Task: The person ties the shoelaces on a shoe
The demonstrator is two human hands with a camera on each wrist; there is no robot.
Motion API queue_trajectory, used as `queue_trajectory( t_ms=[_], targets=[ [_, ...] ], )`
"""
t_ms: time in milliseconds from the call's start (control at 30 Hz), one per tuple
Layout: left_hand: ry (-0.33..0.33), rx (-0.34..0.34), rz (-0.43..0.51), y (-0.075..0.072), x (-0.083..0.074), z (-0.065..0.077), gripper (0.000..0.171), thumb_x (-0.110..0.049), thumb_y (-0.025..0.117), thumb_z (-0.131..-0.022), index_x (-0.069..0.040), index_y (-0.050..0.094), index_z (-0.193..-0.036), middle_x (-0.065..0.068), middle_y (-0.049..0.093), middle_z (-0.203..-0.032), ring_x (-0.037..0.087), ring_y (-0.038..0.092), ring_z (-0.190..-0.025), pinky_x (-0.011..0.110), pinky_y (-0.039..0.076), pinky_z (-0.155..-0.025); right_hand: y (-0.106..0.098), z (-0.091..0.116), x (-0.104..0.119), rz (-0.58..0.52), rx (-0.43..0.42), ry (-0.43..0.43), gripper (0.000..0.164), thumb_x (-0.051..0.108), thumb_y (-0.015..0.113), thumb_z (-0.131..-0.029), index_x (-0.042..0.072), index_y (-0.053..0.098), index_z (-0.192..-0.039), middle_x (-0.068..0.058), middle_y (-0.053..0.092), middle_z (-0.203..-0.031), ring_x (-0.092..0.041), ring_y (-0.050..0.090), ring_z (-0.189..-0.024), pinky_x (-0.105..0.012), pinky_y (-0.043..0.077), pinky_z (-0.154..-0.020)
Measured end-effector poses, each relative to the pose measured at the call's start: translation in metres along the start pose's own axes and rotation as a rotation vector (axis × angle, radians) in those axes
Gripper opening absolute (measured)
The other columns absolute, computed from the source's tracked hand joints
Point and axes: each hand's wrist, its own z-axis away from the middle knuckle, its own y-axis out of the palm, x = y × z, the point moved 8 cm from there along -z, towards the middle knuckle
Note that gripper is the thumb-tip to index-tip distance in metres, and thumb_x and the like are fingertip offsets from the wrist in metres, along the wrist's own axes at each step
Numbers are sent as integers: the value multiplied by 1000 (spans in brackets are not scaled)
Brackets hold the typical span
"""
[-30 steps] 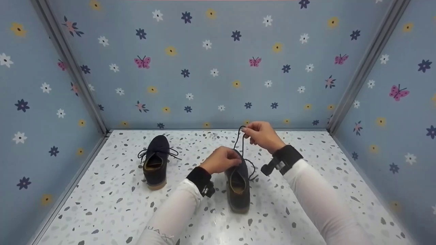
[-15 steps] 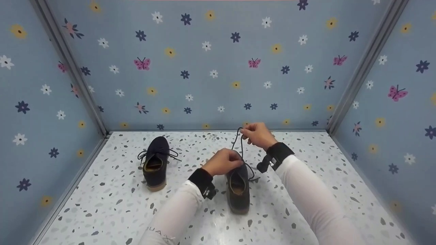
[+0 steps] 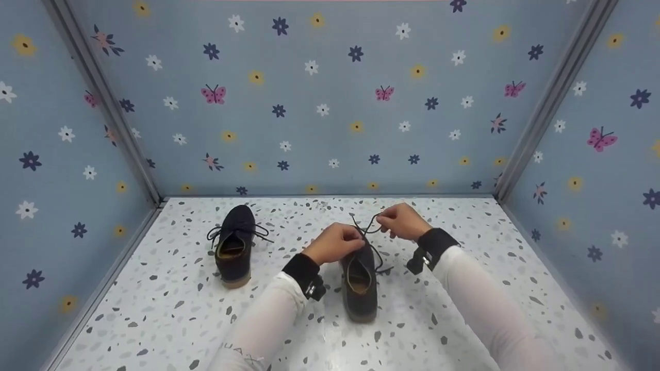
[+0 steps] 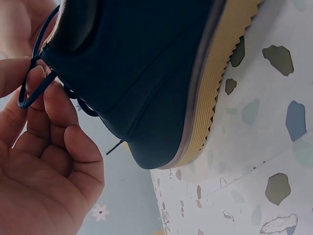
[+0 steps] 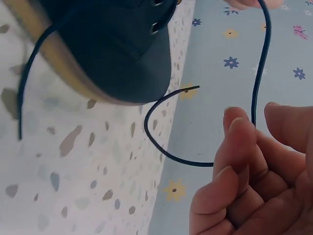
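A dark lace-up shoe [image 3: 361,305] stands on the speckled surface, toe pointing at the back wall. Over its front my left hand [image 3: 335,244] pinches a dark shoelace [image 4: 43,89] between thumb and fingers, close to the top of the lacing. My right hand [image 3: 403,222], ahead and to the right of the shoe, holds the lace [image 5: 261,63] farther along its length. In the right wrist view the lace runs down into those fingers, and its tip [image 5: 190,89] curls free past the toe. Another lace end hangs loose along the shoe's right side.
A second dark shoe [image 3: 237,257] stands to the left, its lace tied in a bow. Blue walls [image 3: 330,118] with a flower and butterfly print enclose the white speckled surface [image 3: 175,309] at the back and both sides.
My right hand has come down and slightly right, still holding the lace, and the tall loop above the toe has dropped to a low curve. My left hand stays nearly in place.
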Motion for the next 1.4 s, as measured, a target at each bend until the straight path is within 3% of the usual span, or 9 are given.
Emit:
queue_trajectory(
  t_ms=[200, 433, 633, 800, 933, 1100, 1267, 1400],
  targets=[
    [-27, -11, 24, -2, 4, 1, 14, -23, 70, -99, -13, 79, -96, -2, 74, -91, 7, 63, -81, 26, 52, -76, 10, 15, -10, 4, 99, -23, 31, 33, 58, -107, 10, 78, -115, -9, 77, -91, -11, 65, -63, -27, 53, -64],
    [-40, -16, 48, -3, 5, 2, 14, -23, 70, -99, -12, 79, -96, -2, 74, -91, 8, 63, -82, 25, 52, -78, 25, 28, -21, -112, 206, -69, 45, 40, 53, -109, 2, 77, -111, -2, 66, -75, -10, 56, -58, -27, 49, -62],
    [-42, -28, 95, -3, 6, 2, 14, -22, 70, -98, -12, 80, -95, -2, 74, -92, 9, 62, -80, 24, 51, -75, 39, 39, -20, -80, 264, -148, 24, 33, 68, -102, 11, 79, -104, 6, 63, -75, -7, 55, -61, -25, 48, -61],
    [-49, -34, 114, -2, 6, 2, 14, -23, 70, -97, -12, 80, -95, -2, 74, -92, 9, 62, -81, 25, 51, -75, 49, 43, -18, -42, 288, -192, 12, 26, 78, -94, 15, 79, -93, -6, 73, -80, -2, 58, -64, -21, 49, -62],
    [-41, -39, 122, -2, 5, 1, 14, -21, 70, -97, -10, 79, -95, -3, 73, -91, 9, 62, -81, 24, 51, -75, 47, 45, -20, -6, 276, -180, 12, 22, 76, -95, 11, 78, -89, -17, 77, -85, -11, 65, -68, -21, 50, -63],
    [-41, -42, 127, -4, 5, 2, 18, -19, 68, -97, -5, 79, -100, -3, 71, -90, 9, 61, -81, 24, 50, -75, 39, 48, -23, 63, 274, -145, 13, 18, 74, -96, 6, 77, -92, -11, 76, -81, -28, 72, -72, -24, 53, -62],
    [-66, -49, 143, -3, 7, 1, 19, -18, 65, -95, -4, 77, -99, -3, 68, -88, 11, 60, -80, 24, 50, -72, 30, 50, -27, 133, 273, -133, 18, 17, 71, -97, 0, 76, -95, -5, 73, -76, -13, 65, -63, -25, 52, -61],
    [-83, -63, 147, -3, 8, 0, 15, -16, 64, -93, -7, 75, -96, -3, 65, -86, 12, 59, -79, 23, 49, -70, 22, 52, -29, 166, 269, -104, 16, 17, 70, -98, 2, 76, -96, -4, 74, -78, -9, 63, -65, -26, 53, -63]
  ],
)
